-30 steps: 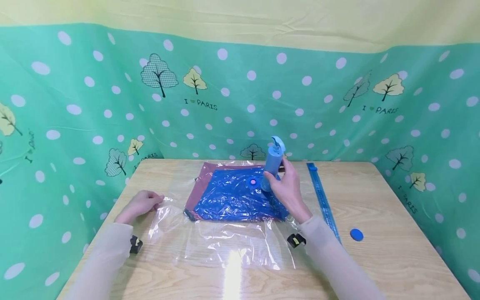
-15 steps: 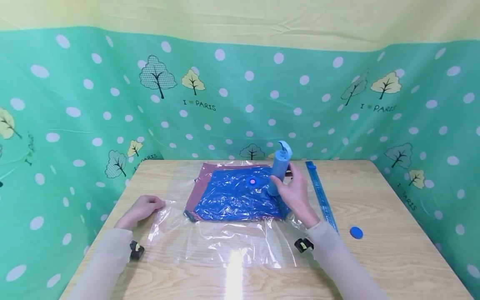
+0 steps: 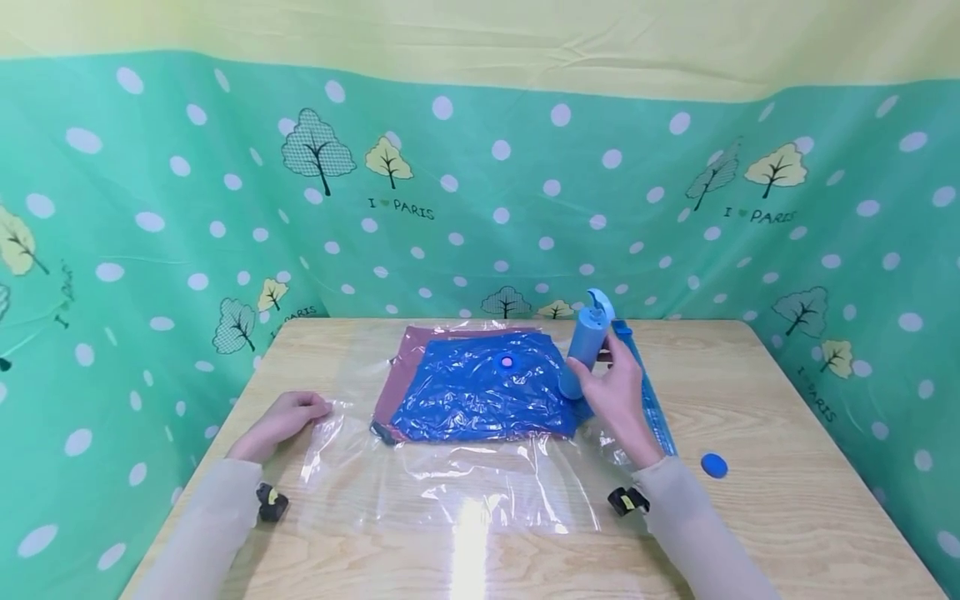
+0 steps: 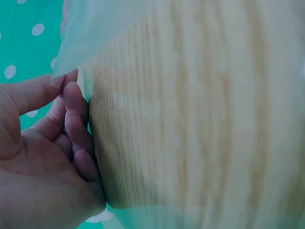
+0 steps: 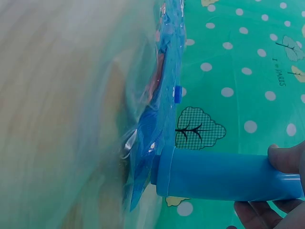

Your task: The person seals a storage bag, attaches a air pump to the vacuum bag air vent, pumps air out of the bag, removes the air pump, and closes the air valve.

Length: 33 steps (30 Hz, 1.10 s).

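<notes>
My right hand [image 3: 618,400] grips a blue cylindrical hand pump [image 3: 585,346] with a hooked light-blue top, tilted over the right side of a clear vacuum storage bag [image 3: 442,483]. In the right wrist view, the pump's collared end [image 5: 165,171] is close to the plastic; I cannot tell whether it touches. Blue and dull pink folded cloth [image 3: 465,400] lies inside the bag, under a round valve [image 3: 507,362] with a pink centre. My left hand [image 3: 288,421] pinches the bag's left edge between thumb and forefinger, and the plastic corner [image 4: 107,28] shows in the left wrist view.
Along the bag's right side runs its blue zip strip [image 3: 651,400], partly behind my right hand. A round blue cap [image 3: 713,465] lies on the wooden table [image 3: 780,517] further right. A green dotted curtain [image 3: 480,208] closes off the back and sides.
My right hand has carried the pump to the right, away from the valve and toward the bag's right edge. My left hand has stayed at the bag's left edge.
</notes>
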Tool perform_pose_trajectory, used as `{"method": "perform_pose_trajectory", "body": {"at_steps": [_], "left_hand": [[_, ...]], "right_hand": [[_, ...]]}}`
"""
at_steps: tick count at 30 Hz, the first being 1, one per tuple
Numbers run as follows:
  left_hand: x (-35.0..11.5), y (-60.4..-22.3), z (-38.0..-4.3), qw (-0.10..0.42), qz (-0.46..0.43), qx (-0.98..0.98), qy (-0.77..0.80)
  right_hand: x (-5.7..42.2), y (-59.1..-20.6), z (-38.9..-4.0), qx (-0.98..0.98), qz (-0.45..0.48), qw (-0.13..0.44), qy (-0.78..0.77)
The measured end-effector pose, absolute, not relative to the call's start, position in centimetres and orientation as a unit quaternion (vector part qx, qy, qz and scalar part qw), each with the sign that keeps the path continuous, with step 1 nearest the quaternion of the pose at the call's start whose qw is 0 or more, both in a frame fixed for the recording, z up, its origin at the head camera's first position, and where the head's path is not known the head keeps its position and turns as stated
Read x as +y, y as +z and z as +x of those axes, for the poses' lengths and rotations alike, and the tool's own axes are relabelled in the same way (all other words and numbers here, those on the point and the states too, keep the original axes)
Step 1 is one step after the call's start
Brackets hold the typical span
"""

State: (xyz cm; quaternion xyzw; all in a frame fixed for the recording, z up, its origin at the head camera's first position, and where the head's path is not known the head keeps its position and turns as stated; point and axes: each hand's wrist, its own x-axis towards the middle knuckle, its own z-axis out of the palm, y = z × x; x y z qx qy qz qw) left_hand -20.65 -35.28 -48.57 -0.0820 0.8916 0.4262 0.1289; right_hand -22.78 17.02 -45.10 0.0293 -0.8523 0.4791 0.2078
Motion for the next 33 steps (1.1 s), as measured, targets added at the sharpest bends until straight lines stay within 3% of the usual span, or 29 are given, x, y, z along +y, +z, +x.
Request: {"method": "perform_pose_trajectory", "body": {"at_steps": [15, 33], "left_hand": [[-35.9, -48.1, -20.9, 0.156, -0.071, 0.880, 0.443], [-35.8, -48.6, -20.2, 0.147, -0.069, 0.882, 0.442]], "right_hand": [[18.7, -45.5, -22.0, -0.845, 0.003, 0.210, 0.492], [20.7, -45.6, -20.5, -0.849, -0.009, 0.218, 0.482]]}}
